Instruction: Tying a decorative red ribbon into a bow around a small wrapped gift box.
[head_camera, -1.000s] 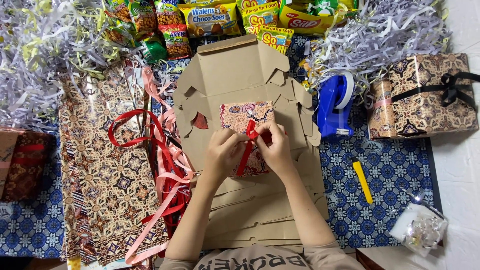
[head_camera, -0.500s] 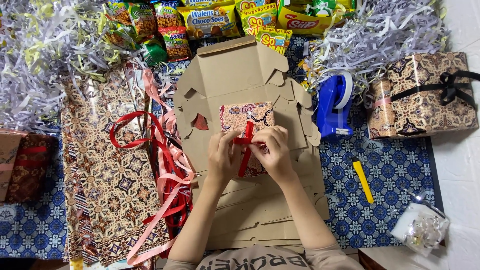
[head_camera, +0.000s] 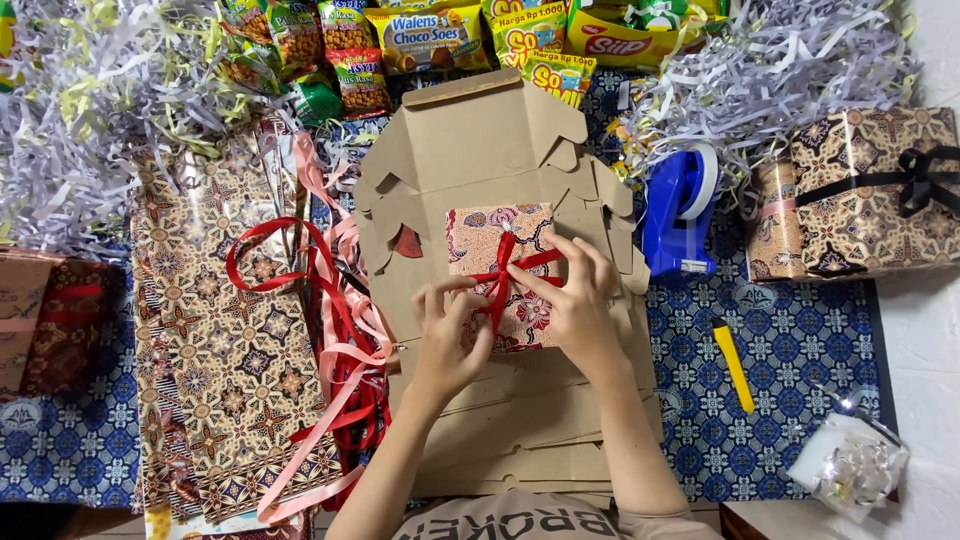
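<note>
Both forearms come up from the bottom edge of the view, bare to the elbow, and angle inward so the wrists draw close together. The left hand (head_camera: 447, 335) lies palm down with its knuckles up, the fingers curled and the thumb and forefinger pinched together at their tips on its inner side. The right hand (head_camera: 572, 300) sits just beside it and slightly further forward, its wrist bent inward, fingers spread and arched, the forefinger and thumb closed in a pinch toward the left hand. The two pinches nearly meet between the hands.
</note>
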